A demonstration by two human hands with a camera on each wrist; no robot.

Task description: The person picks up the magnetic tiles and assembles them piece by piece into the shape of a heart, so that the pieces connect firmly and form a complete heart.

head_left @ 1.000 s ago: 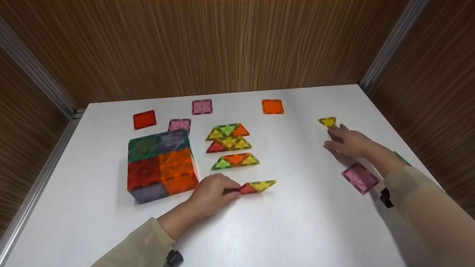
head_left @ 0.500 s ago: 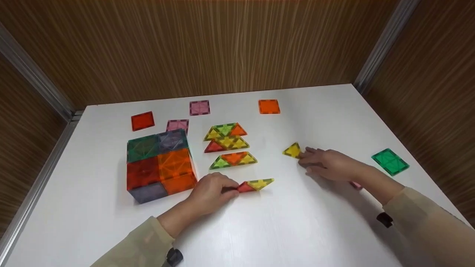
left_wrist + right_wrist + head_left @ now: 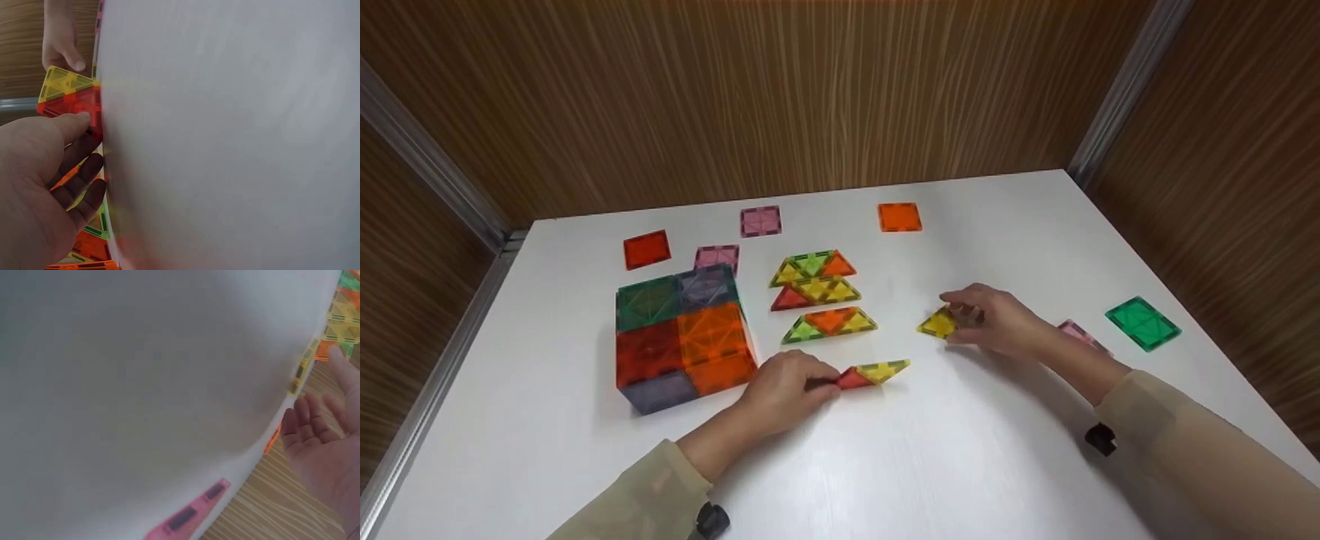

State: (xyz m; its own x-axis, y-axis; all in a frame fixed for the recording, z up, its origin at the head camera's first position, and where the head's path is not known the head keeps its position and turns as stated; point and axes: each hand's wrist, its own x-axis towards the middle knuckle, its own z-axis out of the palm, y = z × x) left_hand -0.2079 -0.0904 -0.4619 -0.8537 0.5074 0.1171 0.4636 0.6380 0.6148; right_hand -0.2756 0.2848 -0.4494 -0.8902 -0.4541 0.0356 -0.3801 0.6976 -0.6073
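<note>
My left hand pinches a red triangular magnetic tile between thumb and fingers. A yellow triangular tile is joined to it edge to edge, and the pair tilts up from the tabletop, as the left wrist view also shows. Further right, my right hand has its thumb and fingers spread around a loose yellow triangle tile. In the right wrist view that yellow tile lies on the table between thumb and fingers, with no clear grip on it. Three joined trapezoid strips, one of them the green-orange-yellow strip, lie beyond the left hand.
A box of square tiles stands left of the strips. Loose squares lie about: red, pink, orange and green. A pink square is partly behind the right forearm. Wood-grain panels enclose the white table.
The right hand has slid the loose yellow triangle left and nearer, turning it, and its fingers have since spread around it. The left hand keeps its hold on the red tile.
</note>
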